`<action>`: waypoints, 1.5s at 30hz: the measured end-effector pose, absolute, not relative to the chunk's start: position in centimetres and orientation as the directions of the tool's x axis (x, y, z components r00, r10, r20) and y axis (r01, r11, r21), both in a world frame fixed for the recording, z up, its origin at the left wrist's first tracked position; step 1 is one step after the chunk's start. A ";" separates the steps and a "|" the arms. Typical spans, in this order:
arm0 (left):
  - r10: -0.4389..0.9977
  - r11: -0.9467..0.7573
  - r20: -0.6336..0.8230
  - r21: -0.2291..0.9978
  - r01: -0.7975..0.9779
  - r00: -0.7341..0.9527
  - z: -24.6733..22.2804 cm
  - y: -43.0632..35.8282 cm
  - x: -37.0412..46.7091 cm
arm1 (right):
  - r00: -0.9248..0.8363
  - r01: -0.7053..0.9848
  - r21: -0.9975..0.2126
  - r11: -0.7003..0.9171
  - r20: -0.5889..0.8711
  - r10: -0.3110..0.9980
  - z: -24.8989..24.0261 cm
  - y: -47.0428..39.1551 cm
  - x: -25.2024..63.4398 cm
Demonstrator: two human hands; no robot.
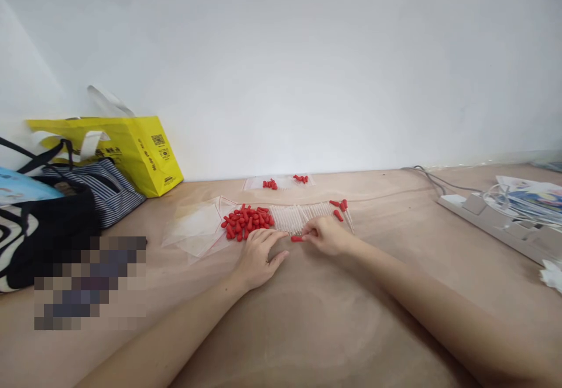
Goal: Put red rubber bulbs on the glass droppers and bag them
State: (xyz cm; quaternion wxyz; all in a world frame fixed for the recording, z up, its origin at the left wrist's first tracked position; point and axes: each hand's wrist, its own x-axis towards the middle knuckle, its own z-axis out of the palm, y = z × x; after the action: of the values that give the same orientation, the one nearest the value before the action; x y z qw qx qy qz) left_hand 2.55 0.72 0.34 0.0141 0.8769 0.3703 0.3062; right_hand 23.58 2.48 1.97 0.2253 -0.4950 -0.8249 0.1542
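Observation:
My right hand [327,236] pinches a small red rubber bulb [297,239] near its end, just in front of a row of thin, pale sticks or tubes [285,218]. My left hand [260,259] is open, thumb and index finger apart. Its index fingertip comes close to the bulb; whether they touch I cannot tell. A heap of similar red bulbs [246,221] lies beyond my left fingers, at the left end of the row. A few more red bulbs [338,215] sit at the right end, by my right hand. My fingers hide part of the row.
Clear plastic bags [193,227] lie left of the heap. Farther back is another bag [285,183] with red bulbs on it. A yellow bag [144,154], a striped pouch [99,192] and a black bag [44,236] stand left. A power strip [492,224] with cables lies right.

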 end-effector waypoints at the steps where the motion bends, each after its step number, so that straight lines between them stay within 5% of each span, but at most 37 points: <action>1: 0.655 -0.731 0.519 0.252 0.634 0.549 0.3 0.8 2.6 | -0.455 0.727 -0.468 0.503 0.220 0.863 1.9 2.0 22.9; 5: 0.662 -0.739 0.445 0.258 0.622 0.603 0.3 0.8 2.7 | -0.484 0.694 -0.518 0.500 0.178 0.857 1.9 2.0 21.9; 12: 0.702 -0.709 0.417 0.339 0.618 0.577 0.5 0.7 3.1 | 0.106 0.901 -0.433 -0.025 0.163 0.981 2.7 6.6 22.5; 16: 0.698 -0.711 0.442 0.342 0.614 0.563 0.4 0.7 3.1 | 0.133 0.920 -0.374 -0.115 0.022 0.991 2.5 7.8 22.0; 22: 0.704 -0.697 0.477 0.321 0.641 0.526 0.3 0.6 3.0 | 0.140 0.931 -0.340 -0.132 -0.001 0.990 2.4 8.3 21.4; 28: 0.686 -0.716 0.505 0.340 0.609 0.524 0.6 0.6 3.0 | 0.013 0.926 -0.376 0.028 0.105 0.994 2.9 5.8 21.8; 34: 0.685 -0.715 0.517 0.342 0.609 0.514 0.5 0.8 2.9 | -0.432 0.702 -0.336 0.627 0.499 0.751 0.1 0.9 24.2; 45: 0.667 -0.724 0.538 0.306 0.618 0.515 0.3 0.9 2.7 | -0.487 0.637 -0.259 0.726 0.595 0.640 -1.2 -0.3 24.1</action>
State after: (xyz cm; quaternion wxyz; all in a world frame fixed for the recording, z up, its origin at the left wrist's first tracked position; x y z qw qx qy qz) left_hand 2.70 0.92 0.30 0.0380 0.8696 0.3695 0.3253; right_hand 24.09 -0.30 -1.16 0.3457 -0.3702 -0.8622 0.0018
